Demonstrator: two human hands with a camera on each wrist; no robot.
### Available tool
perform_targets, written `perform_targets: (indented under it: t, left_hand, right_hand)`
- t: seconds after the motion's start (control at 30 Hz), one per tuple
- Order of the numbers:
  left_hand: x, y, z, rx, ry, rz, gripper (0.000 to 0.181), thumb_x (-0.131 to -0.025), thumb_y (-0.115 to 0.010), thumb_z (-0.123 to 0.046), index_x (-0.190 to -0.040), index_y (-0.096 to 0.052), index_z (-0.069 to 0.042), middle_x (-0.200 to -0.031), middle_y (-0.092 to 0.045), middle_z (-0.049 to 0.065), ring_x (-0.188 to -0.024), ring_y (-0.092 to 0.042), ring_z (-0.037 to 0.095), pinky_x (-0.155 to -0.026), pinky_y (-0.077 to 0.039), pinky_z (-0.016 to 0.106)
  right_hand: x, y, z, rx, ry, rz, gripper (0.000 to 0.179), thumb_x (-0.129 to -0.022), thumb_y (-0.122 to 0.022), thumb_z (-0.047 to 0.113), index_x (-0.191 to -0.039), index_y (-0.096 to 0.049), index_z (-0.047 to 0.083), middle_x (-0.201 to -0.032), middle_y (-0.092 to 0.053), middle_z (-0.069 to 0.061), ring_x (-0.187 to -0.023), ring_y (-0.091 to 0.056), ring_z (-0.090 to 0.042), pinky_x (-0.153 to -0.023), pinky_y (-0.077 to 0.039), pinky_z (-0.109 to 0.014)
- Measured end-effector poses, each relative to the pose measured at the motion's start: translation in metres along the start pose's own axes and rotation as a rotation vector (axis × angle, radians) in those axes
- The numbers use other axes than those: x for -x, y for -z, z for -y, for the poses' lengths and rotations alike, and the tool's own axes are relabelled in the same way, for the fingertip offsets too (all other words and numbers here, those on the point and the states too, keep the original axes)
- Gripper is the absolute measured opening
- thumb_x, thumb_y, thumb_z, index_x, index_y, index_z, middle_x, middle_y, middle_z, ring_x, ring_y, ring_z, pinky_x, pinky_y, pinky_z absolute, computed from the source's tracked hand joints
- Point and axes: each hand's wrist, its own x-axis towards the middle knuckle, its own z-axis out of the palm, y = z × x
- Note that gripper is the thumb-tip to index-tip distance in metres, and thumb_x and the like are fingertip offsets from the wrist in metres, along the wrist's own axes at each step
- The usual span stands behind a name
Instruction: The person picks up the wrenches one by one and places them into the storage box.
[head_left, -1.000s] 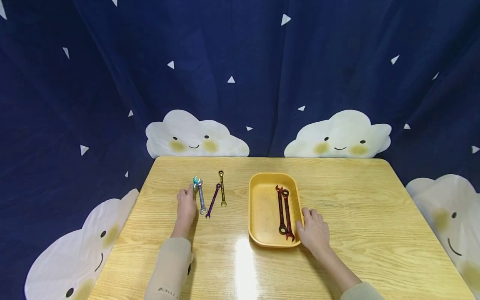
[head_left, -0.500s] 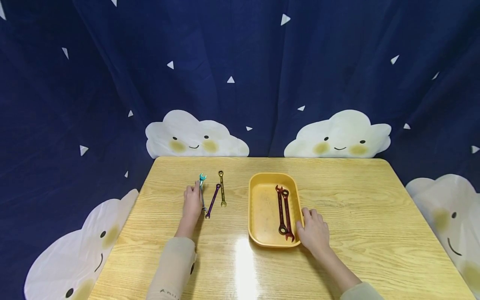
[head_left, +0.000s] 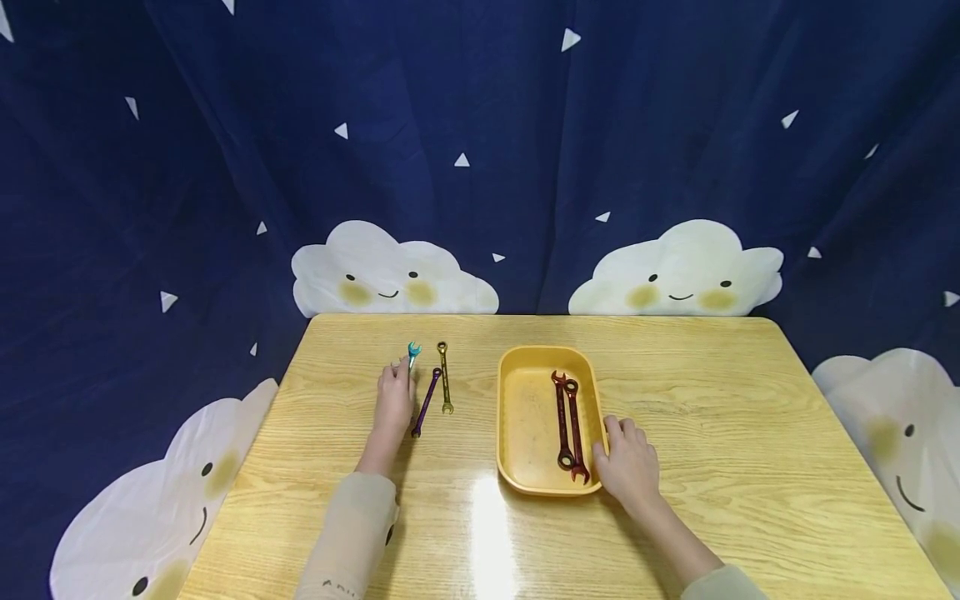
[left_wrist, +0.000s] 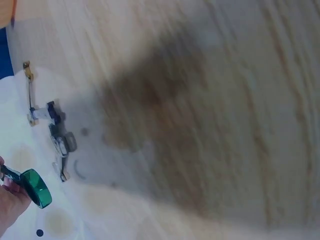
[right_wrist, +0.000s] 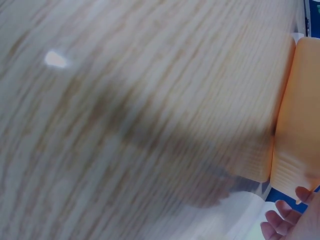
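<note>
We saw the teal wrench on the left side, its forked end poking out past the fingertips of the left hand. That hand's grip was closed around the shank; whether the wrench touched the wood beneath, we could not tell. Beyond its tip ran a strip of tabletop up to the far edge, and the left edge lay well apart from the hand. Between the purple wrench and the tray we had a broad gap; wider room stretched right of the tray.

The surface was pale, grained wood with a bright glare streak near the front. Behind it hung a navy curtain with white triangles and smiling clouds.

The purple wrench and gold wrench lay just beside each other, in between the held wrench and the tray's raised wall. Two red wrenches lay inside along its right side. The right hand touched that side, fingers loosely bent; whether its grip pinched the rim, we could not tell.
</note>
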Motion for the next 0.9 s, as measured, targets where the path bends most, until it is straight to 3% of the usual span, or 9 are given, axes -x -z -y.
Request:
perform_targets:
  t: [0.23,0.47,0.73,0.9]
  left_hand:
    - [-0.001,-0.001,-0.014,-0.016,-0.021,0.006,0.037,-0.089,-0.054,-0.003,-0.126,-0.05,0.003,-0.104,-0.052,0.029,-0.102,-0.051,0.044,-0.085,-0.047,0.047]
    - [-0.002,-0.005,-0.028,-0.017,-0.077,-0.047,0.035,-0.088,-0.056,-0.002,-0.122,-0.053,0.005,-0.092,-0.053,0.024,-0.089,-0.055,0.04,-0.076,-0.051,0.043]
    - [0.0,-0.012,-0.04,-0.012,-0.081,-0.039,0.038,-0.085,-0.058,-0.001,-0.123,-0.053,0.003,-0.09,-0.053,0.022,-0.084,-0.054,0.035,-0.074,-0.05,0.041]
    - [0.002,-0.016,-0.049,-0.008,-0.099,-0.069,0.036,-0.084,-0.06,0.0,-0.12,-0.054,0.003,-0.086,-0.053,0.02,-0.08,-0.055,0.035,-0.069,-0.051,0.041]
  right_hand:
    - [0.0,0.0,-0.001,-0.003,-0.002,-0.005,0.038,-0.088,-0.048,0.023,-0.121,-0.047,0.004,-0.112,-0.049,-0.021,-0.1,-0.047,-0.039,-0.073,-0.041,-0.051]
    - [0.0,0.0,0.0,-0.005,-0.005,-0.006,0.038,-0.088,-0.048,0.024,-0.12,-0.047,0.005,-0.111,-0.049,-0.021,-0.099,-0.047,-0.038,-0.072,-0.041,-0.05]
    - [0.0,0.0,-0.001,-0.005,-0.01,0.002,0.039,-0.088,-0.048,0.023,-0.122,-0.046,0.004,-0.114,-0.049,-0.022,-0.102,-0.046,-0.039,-0.074,-0.04,-0.052]
    - [0.0,-0.001,-0.002,-0.004,-0.004,-0.005,0.039,-0.088,-0.048,0.023,-0.122,-0.046,0.004,-0.114,-0.049,-0.022,-0.101,-0.046,-0.039,-0.075,-0.04,-0.052]
